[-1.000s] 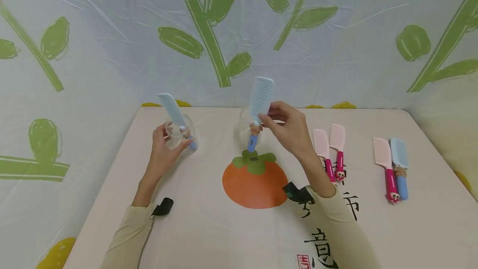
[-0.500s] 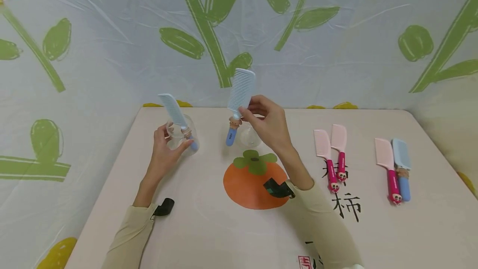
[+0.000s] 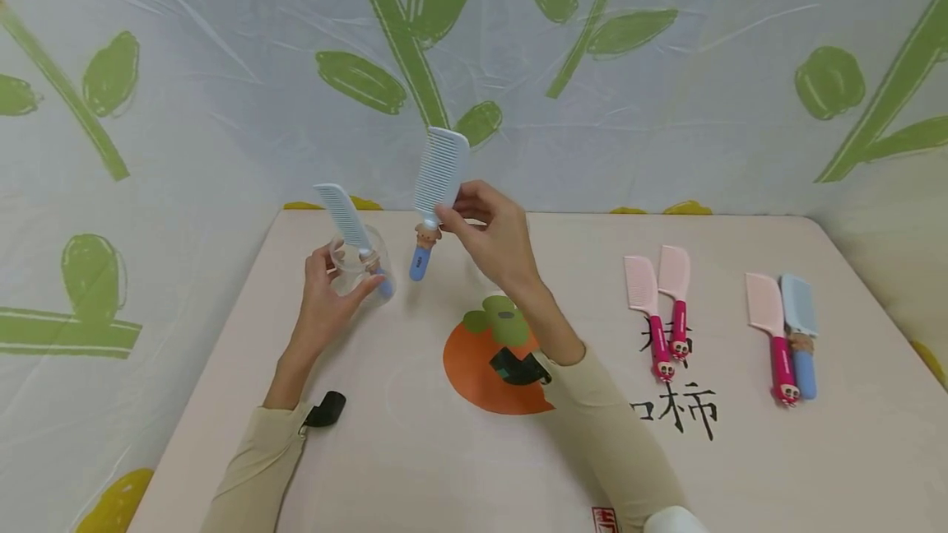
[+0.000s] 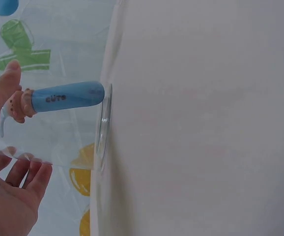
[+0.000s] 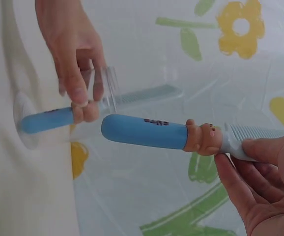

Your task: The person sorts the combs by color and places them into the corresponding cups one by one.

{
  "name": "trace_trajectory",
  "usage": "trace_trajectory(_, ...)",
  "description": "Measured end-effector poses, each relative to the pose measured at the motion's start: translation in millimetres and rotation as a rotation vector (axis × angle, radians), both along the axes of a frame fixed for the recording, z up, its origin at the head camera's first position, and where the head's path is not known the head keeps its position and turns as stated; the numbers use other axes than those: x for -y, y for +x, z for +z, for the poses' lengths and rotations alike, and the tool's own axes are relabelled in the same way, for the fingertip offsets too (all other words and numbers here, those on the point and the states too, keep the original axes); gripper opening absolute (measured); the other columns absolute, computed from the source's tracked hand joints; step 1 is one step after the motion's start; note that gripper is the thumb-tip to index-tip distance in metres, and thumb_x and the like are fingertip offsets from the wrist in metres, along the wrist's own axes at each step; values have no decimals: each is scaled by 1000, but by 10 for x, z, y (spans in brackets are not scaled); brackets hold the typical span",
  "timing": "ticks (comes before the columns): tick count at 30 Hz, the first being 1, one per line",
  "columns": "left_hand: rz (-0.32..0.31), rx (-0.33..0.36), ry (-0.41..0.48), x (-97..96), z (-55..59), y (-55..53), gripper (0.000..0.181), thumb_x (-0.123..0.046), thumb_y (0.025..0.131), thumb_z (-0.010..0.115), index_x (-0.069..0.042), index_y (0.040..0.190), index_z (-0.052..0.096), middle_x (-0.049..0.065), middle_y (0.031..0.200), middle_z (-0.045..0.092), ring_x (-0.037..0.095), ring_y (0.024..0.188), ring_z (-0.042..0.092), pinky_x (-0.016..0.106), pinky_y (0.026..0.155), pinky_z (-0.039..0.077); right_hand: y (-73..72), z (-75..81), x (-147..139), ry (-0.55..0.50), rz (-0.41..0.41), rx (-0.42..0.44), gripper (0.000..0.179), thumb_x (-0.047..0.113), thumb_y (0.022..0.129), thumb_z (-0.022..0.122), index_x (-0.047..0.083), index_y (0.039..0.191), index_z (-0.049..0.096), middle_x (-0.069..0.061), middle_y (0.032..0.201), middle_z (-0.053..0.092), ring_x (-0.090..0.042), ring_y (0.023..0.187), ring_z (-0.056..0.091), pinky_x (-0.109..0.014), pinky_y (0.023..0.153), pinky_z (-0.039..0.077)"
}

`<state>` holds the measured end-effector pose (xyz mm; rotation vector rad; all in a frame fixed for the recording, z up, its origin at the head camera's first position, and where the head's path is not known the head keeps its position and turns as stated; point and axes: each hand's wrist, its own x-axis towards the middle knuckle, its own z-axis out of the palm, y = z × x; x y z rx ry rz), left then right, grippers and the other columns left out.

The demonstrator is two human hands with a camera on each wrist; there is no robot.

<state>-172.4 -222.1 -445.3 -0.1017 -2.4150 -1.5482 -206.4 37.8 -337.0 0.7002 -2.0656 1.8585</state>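
My left hand (image 3: 326,294) grips a clear cup (image 3: 346,257) standing on the table, thumb on one side and fingers on the other. Inside leans a light blue comb (image 3: 342,216), teeth end up, its blue handle (image 4: 68,96) reaching down to the cup's base in the left wrist view. To the right of the cup, my right hand (image 3: 492,237) pinches a second light blue comb (image 3: 442,171) by the neck, below the teeth. Its blue handle (image 5: 144,132) with a brown animal figure points down, clear of the table and near the cup.
Two pink combs with magenta handles, one of them the left pink comb (image 3: 641,286), lie on the right of the table (image 3: 355,451). Farther right, another pink comb (image 3: 765,303) lies beside a blue comb (image 3: 800,307). A patterned sheet (image 3: 244,89) hangs behind.
My right hand has moved left with its comb, away from a second clear cup and toward the held cup. My left hand has stayed in place.
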Motion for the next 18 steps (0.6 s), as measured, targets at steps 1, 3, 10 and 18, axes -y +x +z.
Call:
trace_trajectory(1, 1, 4, -1, -6, 3, -1, 81, -16, 88, 84, 6, 147, 33, 26, 139, 35, 34, 125, 41, 52, 113, 37, -4, 7, 19, -4, 0, -3, 22, 4, 93, 75, -5, 112, 68, -16, 102, 72, -24, 90, 73, -32, 84, 60)
trace_trajectory(3, 2, 13, -4, -14, 3, -2, 81, -17, 88, 84, 5, 148, 32, 25, 140, 34, 34, 126, 40, 52, 114, 37, -9, 21, 60, -18, 3, -8, 23, 3, 93, 75, -5, 113, 68, -16, 103, 72, -24, 91, 73, -32, 84, 60)
trace_trajectory(10, -2, -3, 2, -3, -12, -5, 83, -13, 87, 84, 5, 148, 32, 26, 140, 34, 36, 126, 40, 52, 112, 38, -22, 65, 245, -146, 64, -8, 25, 2, 94, 74, -6, 116, 67, -19, 103, 72, -28, 91, 73, -36, 80, 62)
trace_trajectory(18, 3, -3, 4, -7, -11, -10, 83, -12, 86, 85, 4, 149, 32, 25, 140, 34, 36, 127, 40, 52, 112, 39, -49, 69, 474, -207, 87, -18, 24, 1, 94, 73, -8, 115, 66, -21, 102, 70, -29, 91, 72, -37, 81, 62)
